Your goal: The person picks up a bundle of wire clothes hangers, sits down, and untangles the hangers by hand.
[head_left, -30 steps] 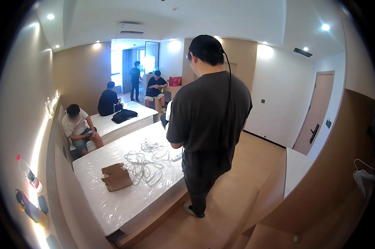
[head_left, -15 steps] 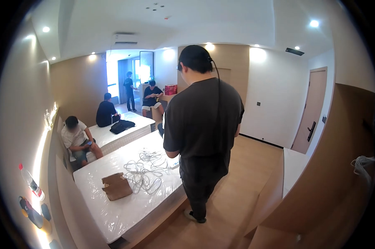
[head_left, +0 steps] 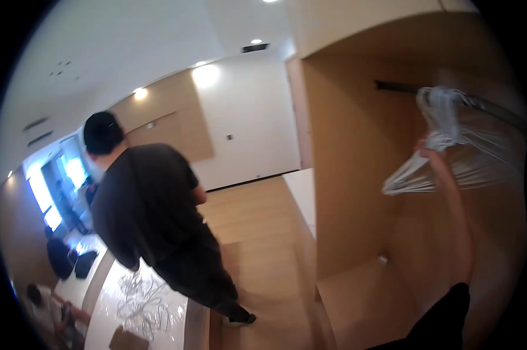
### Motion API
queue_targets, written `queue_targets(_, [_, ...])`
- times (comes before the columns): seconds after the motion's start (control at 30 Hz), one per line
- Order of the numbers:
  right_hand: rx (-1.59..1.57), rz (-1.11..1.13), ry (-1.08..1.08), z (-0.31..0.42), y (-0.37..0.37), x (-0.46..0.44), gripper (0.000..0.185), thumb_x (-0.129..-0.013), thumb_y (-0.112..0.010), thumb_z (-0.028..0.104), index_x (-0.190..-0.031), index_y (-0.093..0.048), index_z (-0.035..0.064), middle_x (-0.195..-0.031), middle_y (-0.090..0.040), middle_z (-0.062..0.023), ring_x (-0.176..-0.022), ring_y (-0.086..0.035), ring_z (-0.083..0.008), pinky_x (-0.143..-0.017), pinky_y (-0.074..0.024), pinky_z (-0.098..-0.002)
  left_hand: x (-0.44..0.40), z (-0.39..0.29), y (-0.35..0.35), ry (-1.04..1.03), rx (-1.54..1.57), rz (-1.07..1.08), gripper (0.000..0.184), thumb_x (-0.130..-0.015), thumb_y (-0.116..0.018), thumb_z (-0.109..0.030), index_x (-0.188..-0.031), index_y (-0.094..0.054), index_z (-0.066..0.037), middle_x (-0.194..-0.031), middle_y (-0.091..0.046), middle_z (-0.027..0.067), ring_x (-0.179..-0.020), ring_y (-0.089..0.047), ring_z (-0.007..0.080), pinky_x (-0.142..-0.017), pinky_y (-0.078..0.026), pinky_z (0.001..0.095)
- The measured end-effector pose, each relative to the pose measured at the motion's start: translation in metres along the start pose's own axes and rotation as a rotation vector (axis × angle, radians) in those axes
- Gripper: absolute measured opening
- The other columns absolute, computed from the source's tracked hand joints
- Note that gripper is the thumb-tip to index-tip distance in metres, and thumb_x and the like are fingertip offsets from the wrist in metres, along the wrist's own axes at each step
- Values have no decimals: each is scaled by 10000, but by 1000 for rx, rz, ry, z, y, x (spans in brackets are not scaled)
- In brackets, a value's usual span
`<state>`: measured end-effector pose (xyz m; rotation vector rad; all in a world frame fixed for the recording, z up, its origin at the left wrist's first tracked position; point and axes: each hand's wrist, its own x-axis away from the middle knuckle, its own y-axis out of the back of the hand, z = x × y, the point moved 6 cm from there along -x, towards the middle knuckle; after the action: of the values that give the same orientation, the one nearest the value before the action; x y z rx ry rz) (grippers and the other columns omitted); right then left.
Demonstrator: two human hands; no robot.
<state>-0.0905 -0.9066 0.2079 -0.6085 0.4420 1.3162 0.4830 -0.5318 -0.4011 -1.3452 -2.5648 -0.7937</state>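
"Hangers (head_left: 444, 137), where are they?"

"Bunched on the rod (head_left: 391, 86) in the wardrobe (head_left: 351, 146), over on the right. White ones, their hooks crowded together up top, lower corners fanning out to both sides."

"And the right hand (head_left: 431, 150)?"

"Up at the bunch, just below the hooks, arm raised out of a black sleeve (head_left: 444, 318). Its fingers (head_left: 421, 144) touch the hangers and look bent, but with the blur I can't tell whether they grip."

"Anyone close by?"

"One person in dark clothes (head_left: 146, 204), back turned, standing beside a bed (head_left: 106, 303). Loose cables (head_left: 141, 303) lie tangled on it, with a piece of cardboard (head_left: 128, 339) near them at the bottom edge."

"Farther left?"

"Another bed, a black bag (head_left: 85, 264) on it, and a seated person (head_left: 59, 259) just beside that."
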Motion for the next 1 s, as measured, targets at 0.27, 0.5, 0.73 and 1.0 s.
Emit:
queue_targets(0.27, [-78, 485, -257, -34, -48, 148, 410, -708, -513, -129, -1063, -477, 71, -880, -589, -42, -893, -614, -161, -811, -500, -331, 1, -14, -25, -119, -21, 166, 426, -930, -516, -441, -927, -744, -81, -812, -707, 106, -715, -616, 219, -673, -469, 333])
queue_targets(0.5, [-143, 787, -726, -122, -86, 313, 391, -807, -626, -42, -1169, -504, 38, -909, -619, -40, -904, -618, -146, -816, -491, -303, 4, -152, -79, -77, 262, 558, 362, -969, -530, -253, -1232, -595, -13, -1055, -685, 105, -1006, -641, 192, -909, -465, 295])
queue_targets(0.73, [-395, 666, -1052, -210, -108, 427, 372, -829, -587, -35, -1184, -499, 31, -938, -617, -65, -911, -620, -171, -842, -495, -322, 109, -229, -211, -88, 262, 855, 350, -976, -564, -252, -1185, -596, 26, -1006, -650, 67, -953, -584, 123, -891, -462, 284])
queue_targets(1.0, [-383, 512, -1407, -266, 1, 520, 417, -847, -517, -66, -1255, -466, -3, -982, -636, -112, -982, -648, -228, -874, -518, -361, 198, -155, -278, 69, 111, 634, 323, -908, -656, -254, -1067, -616, 24, -901, -691, 138, -858, -664, 205, -766, -508, 335])
